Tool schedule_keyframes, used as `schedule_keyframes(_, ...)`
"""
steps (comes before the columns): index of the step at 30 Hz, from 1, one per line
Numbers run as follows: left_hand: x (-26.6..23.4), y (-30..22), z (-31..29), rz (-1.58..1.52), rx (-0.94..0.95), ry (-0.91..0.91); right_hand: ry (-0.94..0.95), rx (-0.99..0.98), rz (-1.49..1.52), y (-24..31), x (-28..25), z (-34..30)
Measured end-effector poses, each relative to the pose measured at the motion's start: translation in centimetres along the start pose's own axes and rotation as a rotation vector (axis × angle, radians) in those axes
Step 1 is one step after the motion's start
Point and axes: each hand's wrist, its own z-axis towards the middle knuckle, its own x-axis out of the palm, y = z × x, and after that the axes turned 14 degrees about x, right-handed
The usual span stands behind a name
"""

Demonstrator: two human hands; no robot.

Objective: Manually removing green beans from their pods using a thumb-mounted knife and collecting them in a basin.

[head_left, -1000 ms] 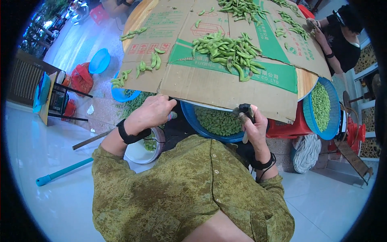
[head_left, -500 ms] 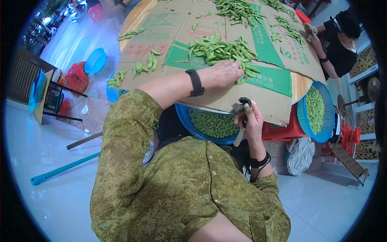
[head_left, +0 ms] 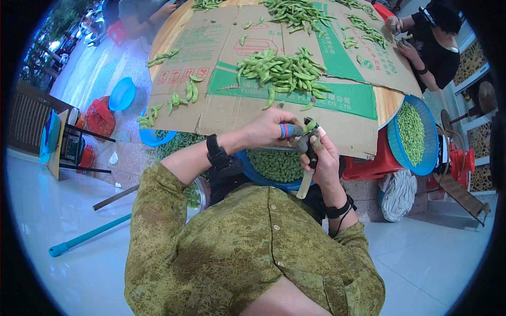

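Observation:
My left hand [head_left: 270, 128], with a blue and red band on a finger, pinches a green soybean pod [head_left: 309, 126] at the cardboard's near edge. Beside it, my right hand [head_left: 324, 158] grips a small hand tool with a pale handle [head_left: 304, 185]; its dark upper end meets the pod, and its exact kind is unclear. Dark material covers part of the right thumb. Just below both hands is a blue basin of shelled green beans [head_left: 275, 167]. A heap of soybean pods [head_left: 284, 71] lies on the cardboard [head_left: 221, 113] beyond my hands.
More pods [head_left: 303, 16] lie farther back. On the right, a blue basket of shelled beans [head_left: 410, 134] sits by a red stool [head_left: 369, 164]. A co-worker [head_left: 437, 47] handles pods at the right edge; another person's arm [head_left: 150, 21] shows far left. A teal pole [head_left: 92, 234] lies left.
My left hand has drawn back from the pod heap toward me, bringing a pod to the tool in my right hand. The view has shifted slightly.

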Motion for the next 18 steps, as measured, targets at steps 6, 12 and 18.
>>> schedule_keyframes(6,-0.1,1.1,-1.3,-0.027,0.035,-0.063,0.146,0.099,0.195,-0.9,0.1,-0.1)
schedule_keyframes(12,0.1,0.9,-1.9,0.100,0.190,-0.085,0.148,0.113,0.171,-0.6,0.5,-0.2)
schedule_keyframes(18,0.9,0.5,-2.3,0.355,0.393,-0.152,0.068,0.132,0.146,-0.1,1.3,-0.5)
